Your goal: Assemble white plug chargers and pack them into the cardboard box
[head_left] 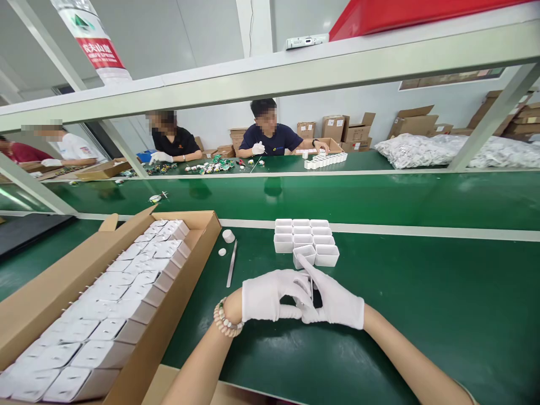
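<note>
My left hand [272,293] and my right hand [340,301], both in white gloves, meet over the green bench. Their fingers are curled together around something mostly hidden, of which only a thin pale edge shows. The right index finger stretches forward to a white open-topped box [310,255], which sits slightly askew at the front of a block of similar boxes [283,243]. To the left of the hands lie metal tweezers [232,264], a white round cap [228,235] and a smaller white disc [222,252].
A long cardboard carton [192,270] full of white housings stands at my left. Beyond the bench runs a green belt [358,197]. Several co-workers sit on its far side among circuit parts [215,165]. Overhead, a shelf rail [270,76] carries a bottle [95,42].
</note>
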{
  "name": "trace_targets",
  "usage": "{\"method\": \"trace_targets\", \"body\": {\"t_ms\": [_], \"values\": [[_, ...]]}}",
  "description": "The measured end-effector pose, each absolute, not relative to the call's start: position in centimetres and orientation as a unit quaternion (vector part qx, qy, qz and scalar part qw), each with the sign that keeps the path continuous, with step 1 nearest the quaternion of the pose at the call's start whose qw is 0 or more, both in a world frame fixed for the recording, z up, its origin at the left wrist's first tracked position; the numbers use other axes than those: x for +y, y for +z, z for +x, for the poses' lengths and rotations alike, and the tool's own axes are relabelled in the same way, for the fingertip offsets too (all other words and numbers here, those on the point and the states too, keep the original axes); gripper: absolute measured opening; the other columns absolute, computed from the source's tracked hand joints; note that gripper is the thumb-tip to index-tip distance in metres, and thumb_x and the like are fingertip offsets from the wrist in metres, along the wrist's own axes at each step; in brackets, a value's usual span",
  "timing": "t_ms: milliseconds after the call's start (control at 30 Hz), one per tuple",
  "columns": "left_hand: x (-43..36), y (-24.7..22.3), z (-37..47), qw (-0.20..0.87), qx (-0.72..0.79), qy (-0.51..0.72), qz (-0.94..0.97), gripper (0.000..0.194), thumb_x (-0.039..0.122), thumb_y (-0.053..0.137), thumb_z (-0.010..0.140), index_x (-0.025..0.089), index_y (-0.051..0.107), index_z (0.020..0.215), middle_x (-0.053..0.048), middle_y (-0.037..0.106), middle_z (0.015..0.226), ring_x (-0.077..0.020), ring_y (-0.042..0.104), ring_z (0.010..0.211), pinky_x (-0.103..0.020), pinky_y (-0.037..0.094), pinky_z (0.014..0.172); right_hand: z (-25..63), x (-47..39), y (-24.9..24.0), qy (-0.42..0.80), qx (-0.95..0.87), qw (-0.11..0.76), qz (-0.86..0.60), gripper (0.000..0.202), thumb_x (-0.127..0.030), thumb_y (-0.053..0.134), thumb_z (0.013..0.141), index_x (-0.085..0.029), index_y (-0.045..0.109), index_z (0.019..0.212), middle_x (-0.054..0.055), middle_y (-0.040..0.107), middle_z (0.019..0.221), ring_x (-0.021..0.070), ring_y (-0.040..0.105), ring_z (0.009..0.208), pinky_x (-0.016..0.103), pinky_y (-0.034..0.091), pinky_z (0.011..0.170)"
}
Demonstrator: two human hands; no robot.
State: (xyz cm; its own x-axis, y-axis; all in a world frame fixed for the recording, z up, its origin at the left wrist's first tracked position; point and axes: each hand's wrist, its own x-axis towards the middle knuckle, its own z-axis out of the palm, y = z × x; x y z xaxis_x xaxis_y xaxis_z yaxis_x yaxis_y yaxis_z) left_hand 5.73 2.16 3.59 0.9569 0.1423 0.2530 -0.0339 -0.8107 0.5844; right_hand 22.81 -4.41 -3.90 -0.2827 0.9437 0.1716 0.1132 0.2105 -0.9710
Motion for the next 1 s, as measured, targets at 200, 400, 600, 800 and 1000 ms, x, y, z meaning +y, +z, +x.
{"method": "trace_targets", "body": {"t_ms": [200,400,600,800,1000], "values": [[2.6,3.8,5.9,0.312,0.075,0.163,0.933,0.02,0.035,0.057,0.087,0.024,0.073,0.086,-0.003,0.066,0.081,-0.0133,0.064,0.076,-0.024,0.051,0.073,22.7,-4.1,-4.7,0.512,-0.559,0.483,-0.438,0.097,-0.016,0.085,0.048,-0.025,0.042,0.135,-0.001,0.066,0.086,0.0202,0.063,0.076,0.036,0.052,0.073],[2.6,2.9,5.6,0.296,0.182,0.194,0.917,0.03,0.045,0.063,0.08,0.016,0.069,0.079,-0.003,0.06,0.079,-0.0119,0.055,0.067,-0.024,0.047,0.062,23.5,-3.9,-5.2,0.489,-0.588,0.43,-0.48,0.068,-0.022,0.088,0.047,-0.021,0.053,0.106,0.0,0.067,0.082,0.0214,0.064,0.071,0.035,0.05,0.065],[3.1,1.1,6.2,0.309,0.234,0.194,0.901,0.04,0.05,0.058,0.082,0.013,0.062,0.068,0.0,0.057,0.065,-0.0098,0.05,0.056,-0.022,0.042,0.053,24.1,-4.1,-4.6,0.512,-0.601,0.4,-0.465,0.035,-0.02,0.078,0.063,-0.021,0.053,0.087,-0.002,0.066,0.072,0.0208,0.065,0.069,0.035,0.051,0.064],[3.1,1.5,6.5,0.33,0.216,0.185,0.9,0.039,0.051,0.057,0.082,0.015,0.063,0.069,-0.002,0.06,0.068,-0.0112,0.053,0.061,-0.024,0.046,0.059,23.8,-4.1,-4.3,0.498,-0.609,0.402,-0.468,0.051,-0.024,0.084,0.056,-0.02,0.057,0.099,0.0,0.065,0.082,0.0213,0.066,0.07,0.035,0.052,0.064],[3.0,2.0,6.4,0.351,0.19,0.191,0.897,0.027,0.047,0.061,0.081,0.021,0.066,0.072,-0.005,0.064,0.074,-0.0163,0.059,0.068,-0.033,0.052,0.065,23.8,-4.1,-4.1,0.439,-0.645,0.411,-0.472,0.057,-0.03,0.086,0.053,-0.022,0.061,0.104,0.002,0.066,0.09,0.0232,0.064,0.074,0.037,0.051,0.068]]}}
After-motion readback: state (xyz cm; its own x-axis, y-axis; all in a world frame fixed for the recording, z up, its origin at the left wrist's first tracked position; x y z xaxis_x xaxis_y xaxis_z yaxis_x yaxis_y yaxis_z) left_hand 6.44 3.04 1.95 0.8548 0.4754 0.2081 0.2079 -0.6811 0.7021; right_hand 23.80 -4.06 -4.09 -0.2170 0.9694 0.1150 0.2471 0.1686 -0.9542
